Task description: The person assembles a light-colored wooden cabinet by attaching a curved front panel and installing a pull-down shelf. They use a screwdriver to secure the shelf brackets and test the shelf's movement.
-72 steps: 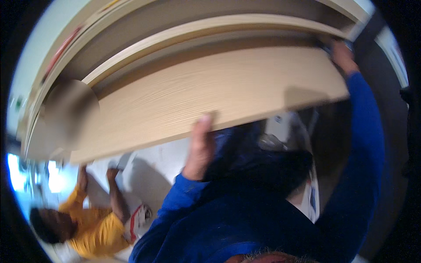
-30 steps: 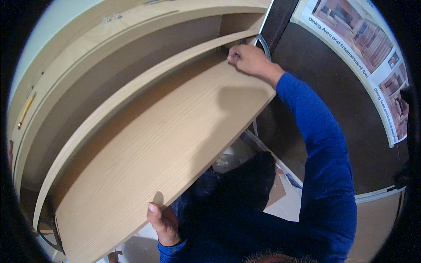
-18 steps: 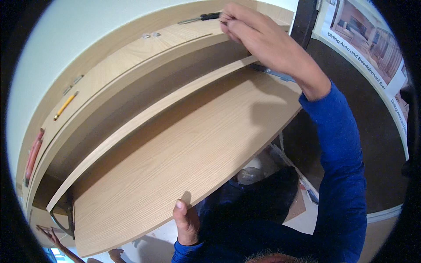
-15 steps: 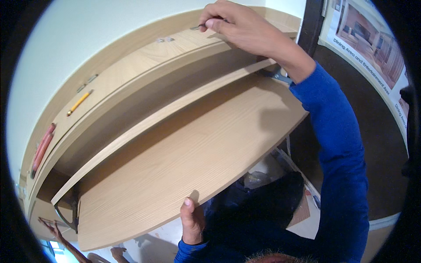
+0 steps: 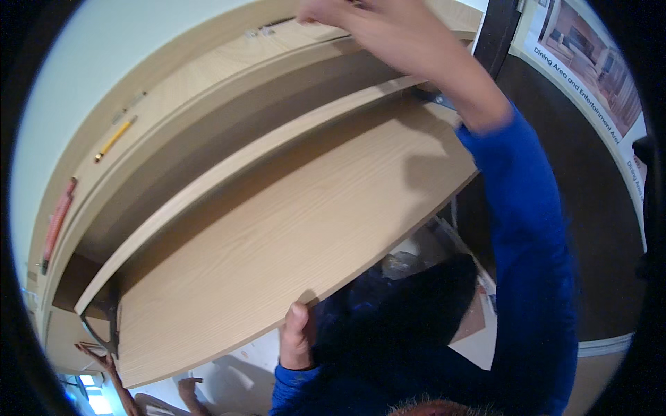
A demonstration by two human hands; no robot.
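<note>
My left hand [image 5: 297,336] grips the near edge of a pale wood-grain panel [image 5: 277,256], thumb on top and the other fingers hidden underneath. My right hand [image 5: 347,17] is over the shelf top [image 5: 229,59] behind the panel, blurred and partly cut off by the upper edge. Its fingers are curled closed; what they hold is not clear. A thin dark piece [image 5: 281,21] shows just left of them. The panel tilts out from a cabinet with an upright board [image 5: 257,152] along its back. Dark metal hinge arms join it at the left [image 5: 104,326] and right [image 5: 433,97].
Along the shelf top lie small fittings [image 5: 260,32], a yellow pencil [image 5: 114,141] and a red tool [image 5: 59,222]. Another person's hand [image 5: 94,355] reaches in at lower left. A dark door [image 5: 555,208] with a poster [image 5: 590,62] stands to the right. A clear plastic bag [image 5: 402,263] lies below.
My right hand has moved slightly up and left over the shelf, partly out of the picture. My left hand keeps its hold on the panel. The whole view has shifted a little.
</note>
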